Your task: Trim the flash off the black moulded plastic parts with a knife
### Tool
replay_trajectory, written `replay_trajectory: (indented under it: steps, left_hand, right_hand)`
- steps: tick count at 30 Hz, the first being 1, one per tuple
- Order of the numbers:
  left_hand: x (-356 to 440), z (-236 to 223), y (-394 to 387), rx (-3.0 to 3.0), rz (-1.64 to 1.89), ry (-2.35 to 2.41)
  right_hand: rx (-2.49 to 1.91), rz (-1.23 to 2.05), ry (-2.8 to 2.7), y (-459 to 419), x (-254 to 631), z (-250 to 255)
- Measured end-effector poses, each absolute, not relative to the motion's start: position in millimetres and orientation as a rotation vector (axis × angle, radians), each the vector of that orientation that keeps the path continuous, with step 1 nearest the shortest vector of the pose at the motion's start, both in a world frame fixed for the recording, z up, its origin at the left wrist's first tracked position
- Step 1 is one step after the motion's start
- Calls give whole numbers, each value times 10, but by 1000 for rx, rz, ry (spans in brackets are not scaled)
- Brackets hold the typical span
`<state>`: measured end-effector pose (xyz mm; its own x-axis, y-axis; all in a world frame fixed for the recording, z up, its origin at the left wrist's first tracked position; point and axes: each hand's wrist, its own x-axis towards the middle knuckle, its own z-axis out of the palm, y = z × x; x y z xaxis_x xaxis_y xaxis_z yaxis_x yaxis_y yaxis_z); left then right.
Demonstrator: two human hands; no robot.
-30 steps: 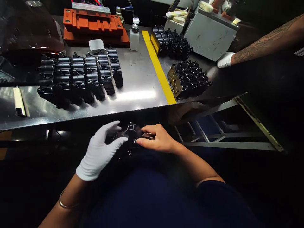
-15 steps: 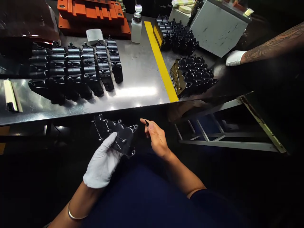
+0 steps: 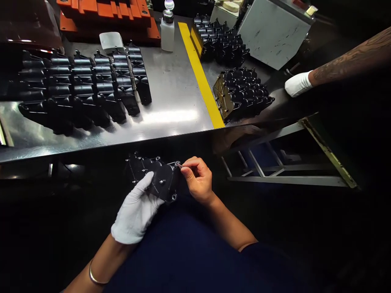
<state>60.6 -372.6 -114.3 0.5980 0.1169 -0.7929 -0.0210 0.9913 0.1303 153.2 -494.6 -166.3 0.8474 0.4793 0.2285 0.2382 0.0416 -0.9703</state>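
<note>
Across the steel table (image 3: 171, 89), a yellow strip (image 3: 198, 69) divides rows of black plastic parts (image 3: 82, 89), prob. lined up for easy reach. Pump bottle (image 3: 167, 34) stands on table, contents can't tell. Co-worker's gloved hand (image 3: 297, 84) is near table's far R end. Just off table's near edge, our hands are together: gloved L hand (image 3: 136, 211) cradles one black part (image 3: 160, 179), steadying it so bare R hand (image 3: 198, 181) can pinch at its corner post (image 3: 177, 163) w/ fingertips (image 3: 187, 171).
</note>
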Motion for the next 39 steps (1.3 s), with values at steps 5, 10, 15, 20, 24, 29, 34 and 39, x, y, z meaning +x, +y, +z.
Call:
replay_trajectory:
  steps: [5,10,15,20,24,29,34,39]
  left_hand:
    - [517,-1091,-3725,151,-4,1033]
    - [490,-1104,-3691,174,13,1037]
    - [546,-1204,-3651,88,36,975]
    - [551,-1189,-3668,90,29,995]
    - [472,-1197,-3664,213,23,1024]
    - [319,-1199,-3605,564,12,774]
    - [328,-1157,-3468,699,22,710]
    - [351,-1231,-3427,755,-35,673]
  right_hand:
    - [-1632,205,-374,-4940,1712,-1788]
    - [-1540,298,-425,-5004,1700,-1707]
    - [-1376,283,-653,-5019,1565,-1530]
    - [-1458,254,-716,-5011,1570,-1502]
    - [-1552,298,-668,-5000,1586,-1560]
    - [-1650,499,-670,-5081,1646,-1575]
    - [-1590,502,-1216,-5205,1721,-1391]
    - [-1514,367,-1552,-5183,1739,-1301]
